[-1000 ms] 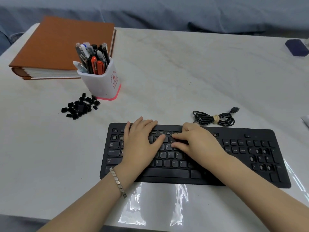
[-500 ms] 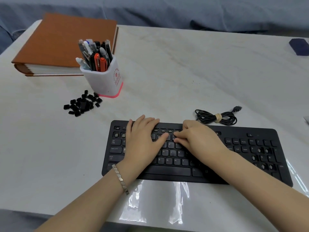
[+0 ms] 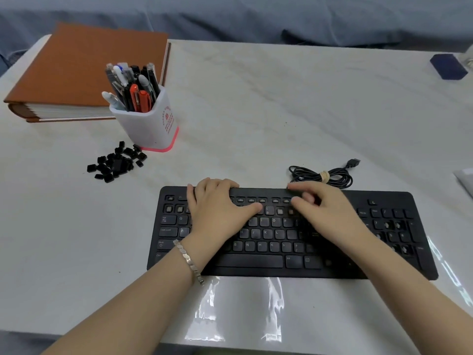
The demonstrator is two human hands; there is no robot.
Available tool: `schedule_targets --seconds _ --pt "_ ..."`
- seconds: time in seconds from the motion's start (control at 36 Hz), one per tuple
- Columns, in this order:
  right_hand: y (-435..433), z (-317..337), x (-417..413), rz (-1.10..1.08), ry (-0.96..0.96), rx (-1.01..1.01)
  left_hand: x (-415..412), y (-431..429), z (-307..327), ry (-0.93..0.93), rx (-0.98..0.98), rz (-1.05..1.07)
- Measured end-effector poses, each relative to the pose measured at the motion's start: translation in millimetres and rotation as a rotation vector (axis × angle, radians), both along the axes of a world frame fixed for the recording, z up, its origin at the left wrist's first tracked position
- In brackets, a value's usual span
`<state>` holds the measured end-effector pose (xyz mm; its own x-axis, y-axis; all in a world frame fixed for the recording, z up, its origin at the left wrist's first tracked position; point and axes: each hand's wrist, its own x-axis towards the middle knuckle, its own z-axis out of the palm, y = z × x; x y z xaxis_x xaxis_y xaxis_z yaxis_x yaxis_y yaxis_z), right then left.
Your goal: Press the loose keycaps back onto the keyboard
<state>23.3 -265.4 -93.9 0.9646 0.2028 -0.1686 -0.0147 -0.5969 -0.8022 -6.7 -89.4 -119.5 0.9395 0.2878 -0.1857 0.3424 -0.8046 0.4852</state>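
Both hands are down on the flat black plastic keyboard (image 3: 384, 196). The left hand (image 3: 217, 208) lies spread flat, fingers straight to its far edge, thumb pressing the number row, gripping nothing. The right hand (image 3: 330, 213) is blurred, fingers loosely extended over the function row, thumb out. Bare sockets dot the rows. The loose keycaps (image 3: 116, 162), small glossy black squares, sit heaped well beyond the keyboard's far-left corner, beside a white pen cup (image 3: 151, 126).

Left hand (image 3: 217, 208) lies flat, palm down, on the keyboard's (image 3: 384, 196) left half, thumb stretched toward its middle. Right hand (image 3: 326, 212) rests right of centre, blurred fingers reaching its far edge.
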Motion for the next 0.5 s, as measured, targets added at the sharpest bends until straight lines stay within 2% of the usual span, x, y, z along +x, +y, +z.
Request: schedule_targets --seconds 0.11,0.28,0.36,0.5 --pt "-5.7 4.1 -5.9 -0.207 0.37 0.348 0.4 1.6 0.1 0.029 0.021 -0.007" --pt "-5.1 10.0 -20.7 -0.357 0.659 0.793 -2.9 2.7 -1.5 0.025 0.058 -0.044" --pt "-4.7 14.0 -27.8 -0.408 0.724 0.952 -3.8 4.9 -2.3 0.022 0.064 -0.076" --pt "-2.6 13.6 -39.9 -0.335 0.66 0.948 -13.5 10.6 -3.3 -0.077 0.009 -0.117"
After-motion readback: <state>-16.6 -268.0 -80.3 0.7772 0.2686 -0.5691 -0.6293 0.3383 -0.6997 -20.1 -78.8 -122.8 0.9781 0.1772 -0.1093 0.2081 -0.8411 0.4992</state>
